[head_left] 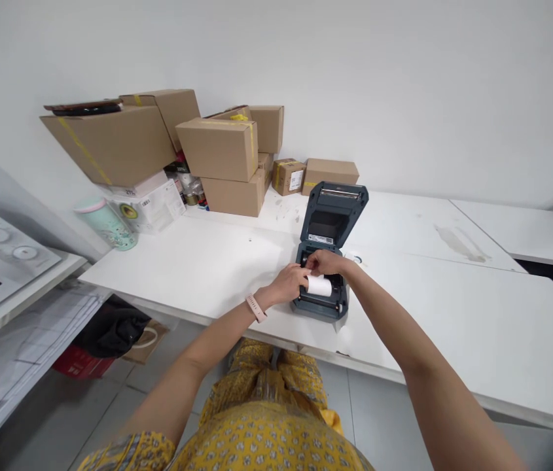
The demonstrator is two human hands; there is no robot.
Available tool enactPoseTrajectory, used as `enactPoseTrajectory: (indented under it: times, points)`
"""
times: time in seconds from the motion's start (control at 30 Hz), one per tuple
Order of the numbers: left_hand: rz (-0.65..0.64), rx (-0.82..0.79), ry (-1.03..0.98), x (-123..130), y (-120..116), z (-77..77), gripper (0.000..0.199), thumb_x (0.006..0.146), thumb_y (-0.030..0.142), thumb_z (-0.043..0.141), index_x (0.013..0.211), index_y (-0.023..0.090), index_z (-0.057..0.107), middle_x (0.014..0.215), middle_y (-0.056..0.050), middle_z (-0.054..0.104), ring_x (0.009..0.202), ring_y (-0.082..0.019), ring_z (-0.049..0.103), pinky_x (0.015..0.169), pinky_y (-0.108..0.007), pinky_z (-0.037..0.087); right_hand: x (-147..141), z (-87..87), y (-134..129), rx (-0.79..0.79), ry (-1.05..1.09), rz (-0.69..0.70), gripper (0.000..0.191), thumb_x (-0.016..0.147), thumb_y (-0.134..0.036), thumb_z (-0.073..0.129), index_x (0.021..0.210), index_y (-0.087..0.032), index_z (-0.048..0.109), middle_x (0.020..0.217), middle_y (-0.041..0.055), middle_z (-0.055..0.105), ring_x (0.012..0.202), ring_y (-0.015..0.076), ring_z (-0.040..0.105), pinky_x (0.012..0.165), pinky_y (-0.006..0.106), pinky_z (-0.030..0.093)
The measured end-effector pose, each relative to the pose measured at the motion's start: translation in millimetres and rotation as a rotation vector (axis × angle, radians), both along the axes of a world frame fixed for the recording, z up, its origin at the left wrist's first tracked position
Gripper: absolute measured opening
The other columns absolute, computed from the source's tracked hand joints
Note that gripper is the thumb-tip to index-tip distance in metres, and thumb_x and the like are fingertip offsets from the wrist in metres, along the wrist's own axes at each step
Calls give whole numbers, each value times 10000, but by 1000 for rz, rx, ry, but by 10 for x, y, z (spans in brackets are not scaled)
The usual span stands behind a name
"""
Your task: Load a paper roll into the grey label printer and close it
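Note:
A dark label printer (322, 309) stands on the white table with its lid (338, 208) raised and tilted back. Inside its bay lies a white paper roll (320, 286). From the left, my left hand (290, 282) reaches to the roll's left end, its fingers curled against it at the bay's edge. Just behind the roll, my right hand (326, 262) dips into the bay with its fingers bent together. Its fingertips are close to those of the left hand, and what they pinch, if anything, is too small to make out.
Cardboard boxes (222, 149) are stacked along the wall at the back left. A mint tumbler (109, 224) and a white box with an avocado picture (151, 206) stand at the table's left end. A microwave (6, 255) sits on a shelf farther left.

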State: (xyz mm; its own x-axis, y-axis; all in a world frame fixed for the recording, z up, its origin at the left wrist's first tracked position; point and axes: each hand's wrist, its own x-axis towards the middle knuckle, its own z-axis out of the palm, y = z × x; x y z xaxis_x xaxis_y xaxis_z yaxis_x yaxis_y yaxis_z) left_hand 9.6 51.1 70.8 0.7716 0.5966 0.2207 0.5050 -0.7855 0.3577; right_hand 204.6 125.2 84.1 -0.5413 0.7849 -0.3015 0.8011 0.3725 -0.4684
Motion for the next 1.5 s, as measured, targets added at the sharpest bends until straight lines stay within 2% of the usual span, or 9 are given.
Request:
enactPoseTrajectory:
  times: [0.1, 0.23, 0.33, 0.43, 0.63, 0.97, 1.33, 1.5]
  points:
    - [-51, 22, 42, -45, -138, 43, 348, 723, -24, 458, 770, 184, 732, 1245, -66, 669, 1174, -219, 591, 1122, -421, 339, 0, 10, -9, 1, -3, -14, 341, 593, -327, 787, 907, -198, 755, 918, 36, 757, 853, 207, 677, 691, 236, 492]
    - [-106, 41, 46, -60, -385, 95, 346, 774, 22, 474, 948, 170, 734, 1363, -81, 601, 1328, -221, 494, 1199, -447, 255, 3, 12, -20, 4, -2, -21, 339, 605, -372, 793, 892, -195, 753, 918, 37, 758, 856, 212, 680, 697, 242, 497]
    - [-71, 48, 37, -39, -538, 112, 315, 854, 151, 544, 1124, 171, 704, 1366, -90, 599, 1345, -232, 483, 1187, -416, 302, 5, 11, -23, 11, -5, -22, 341, 605, -366, 793, 889, -183, 749, 923, 44, 757, 851, 217, 684, 704, 249, 498]
    - [-45, 81, 46, -16, -611, 85, 291, 961, 270, 485, 1137, 224, 712, 1343, -65, 620, 1332, -227, 502, 1135, -386, 383, -1, 15, -27, 21, -15, -21, 350, 604, -361, 798, 902, -184, 744, 920, 45, 757, 859, 222, 688, 714, 252, 499]
    - [-64, 198, 34, -27, -635, -8, 320, 999, 270, 428, 1151, 226, 708, 1302, -65, 647, 1289, -203, 547, 1115, -350, 416, -25, 73, -66, 34, -61, -10, 322, 642, -352, 786, 918, -191, 742, 952, 45, 758, 876, 219, 695, 705, 242, 492]
    - [-49, 216, -11, -62, -630, -82, 294, 985, 298, 473, 1138, 246, 718, 1310, -57, 644, 1286, -208, 555, 1098, -364, 452, -67, 197, -145, 99, -221, -13, 306, 680, -331, 765, 955, -197, 765, 964, 55, 766, 924, 246, 699, 728, 260, 476]
    - [-44, 233, -53, -52, -663, -109, 307, 997, 308, 446, 1057, 253, 742, 1292, -63, 655, 1251, -197, 583, 1099, -383, 445, -34, 246, -204, 118, -252, -33, 315, 726, -375, 738, 1007, -235, 767, 1036, 24, 765, 972, 219, 695, 730, 233, 473]
    - [-71, 254, -38, -61, -657, -53, 299, 998, 280, 448, 1069, 244, 736, 1268, -62, 670, 1220, -193, 607, 1091, -374, 453, -34, 222, -239, 153, -267, -33, 317, 755, -380, 713, 1040, -251, 762, 1051, 21, 763, 980, 226, 693, 769, 250, 479]
